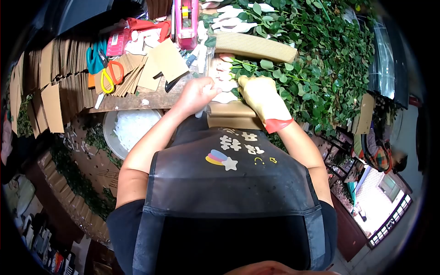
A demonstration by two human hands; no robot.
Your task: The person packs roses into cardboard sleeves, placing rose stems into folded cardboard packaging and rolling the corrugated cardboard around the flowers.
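My left hand (198, 95), bare, is closed with its fingertips at the edge of a row of pale flower heads, which look like roses (224, 68). Right beside those fingertips lies a flower head in a white wrap (224, 97). In a yellow glove with a red cuff, my right hand (261, 94) is curled over the stem side of the same row. What either hand pinches is hidden by its fingers. The flowers lie between a corrugated cardboard strip (254, 47) and folded brown cardboard (231, 110) near my apron.
Leafy stems (316, 59) cover the table's right side. On the left are scissors (111, 75), cardboard pieces (167, 59) and stacked cardboard (41, 82). A pink tape dispenser (186, 23) stands at the back. Below the table edge sits a tub (109, 133) of white pieces.
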